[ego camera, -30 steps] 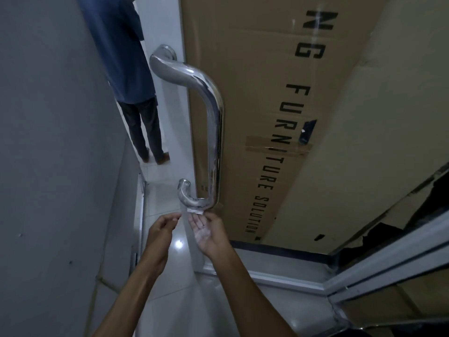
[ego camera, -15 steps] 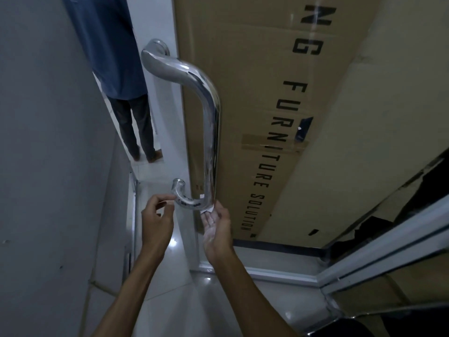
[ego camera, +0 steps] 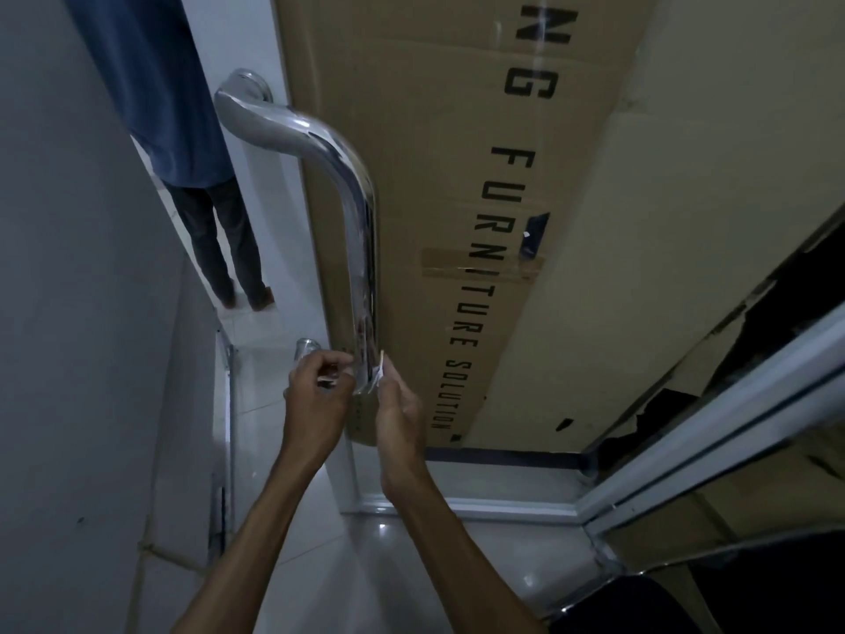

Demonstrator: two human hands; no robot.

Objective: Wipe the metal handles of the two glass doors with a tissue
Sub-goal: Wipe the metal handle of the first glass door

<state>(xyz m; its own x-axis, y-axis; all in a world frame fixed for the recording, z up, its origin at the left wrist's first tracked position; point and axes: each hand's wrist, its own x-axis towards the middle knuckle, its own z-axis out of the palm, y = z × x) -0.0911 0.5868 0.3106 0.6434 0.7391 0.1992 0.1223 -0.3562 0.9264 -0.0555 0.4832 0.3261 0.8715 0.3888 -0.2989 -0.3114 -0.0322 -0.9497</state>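
A shiny metal handle (ego camera: 359,231) runs down the edge of a glass door (ego camera: 320,441), bending to the door at top and bottom. A small white tissue (ego camera: 377,371) is wrapped round the handle's lower bend. My left hand (ego camera: 315,395) pinches one end of the tissue on the handle's left side, fingers curled. On the right side, my right hand (ego camera: 400,409) holds the other end against the metal with its fingertips. Only this one handle is in view.
A tall cardboard box (ego camera: 526,199) printed "FURNITURE SOLUTION" leans behind the glass. A person in a blue shirt (ego camera: 164,93) stands past the door at the upper left. A grey wall (ego camera: 68,313) is at my left, a white door frame (ego camera: 713,450) at right.
Both hands have risen from just below the handle to its lower bend. The tissue, first on my right palm, is now wrapped round the handle between both hands.
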